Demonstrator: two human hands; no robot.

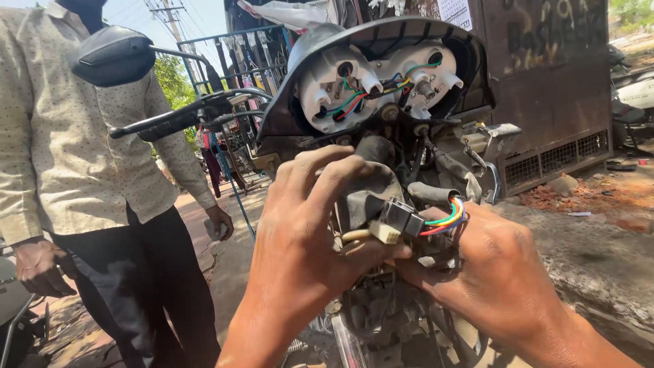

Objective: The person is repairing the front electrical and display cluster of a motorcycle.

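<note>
Hands on wiring connector behind motorcycle cluster

Motorcycle (381, 204) front end fills the view, headlamp area stripped, cables exposed. Bystander (75, 150) in a pale dotted shirt stands well apart on the left, next to the handlebar (184, 116) and mirror (112, 54); those hands are not on the bike. Rusty metal cabinet (552, 82) behind, rubble on the ground to the right

Instrument cluster (381, 78) is seen from the back: two white housings with bulb sockets and red, green and blue leads plugged in

Left hand (300, 252) comes up from below, fingers curled over a dusty rubber boot (368, 194), thumb closed in against the cable bundle under it, so it is gripping, not spread. Right hand (497, 272) comes in from the lower right; its fingers are tucked behind the loom, so cannot tell what they pinch

Connector (402, 219) sits between the two hands, just below the cluster, touching the left thumb side. Small dark block plug with a cream mating piece on its left end. Long axis runs roughly left to right, slightly tilted. Multicolour wires (446, 219) (red, yellow, green, blue) loop off its right end toward the right hand. Left hand is nearer the block; right hand is nearer the wire tail
</note>
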